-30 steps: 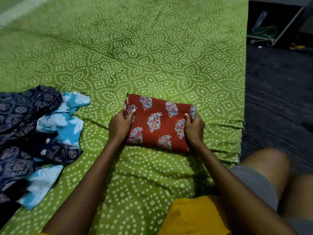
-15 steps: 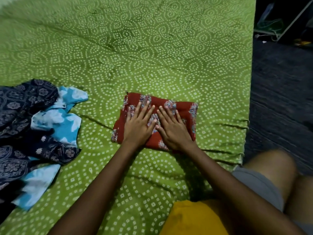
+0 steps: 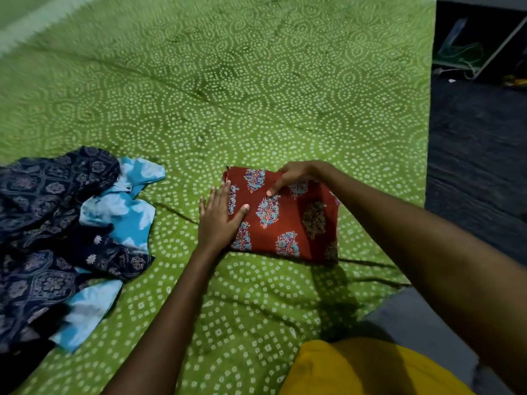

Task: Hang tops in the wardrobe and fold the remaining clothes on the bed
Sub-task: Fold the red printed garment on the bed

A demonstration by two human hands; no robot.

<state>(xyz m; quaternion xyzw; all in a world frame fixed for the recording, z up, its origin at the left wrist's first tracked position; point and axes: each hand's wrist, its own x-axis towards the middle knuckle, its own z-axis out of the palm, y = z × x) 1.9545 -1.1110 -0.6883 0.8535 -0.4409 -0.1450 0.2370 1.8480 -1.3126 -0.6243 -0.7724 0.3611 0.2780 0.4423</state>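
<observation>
A bedroom in a home. Shown by a bed (image 3: 256, 95) under a green dotted sheet, loose clothes (image 3: 65, 229) heaped on its left side, a folded red garment (image 3: 288, 220) near its edge, dark floor (image 3: 479, 166) alongside.

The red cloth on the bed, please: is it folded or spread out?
Folded. The red cloth lies as a compact rectangle, with the left hand flat on its edge and the right hand touching its top.

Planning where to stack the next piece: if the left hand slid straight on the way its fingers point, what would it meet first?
Probably nothing but bare green bedsheet. The left hand points up the bed, beside the folded red garment.
</observation>
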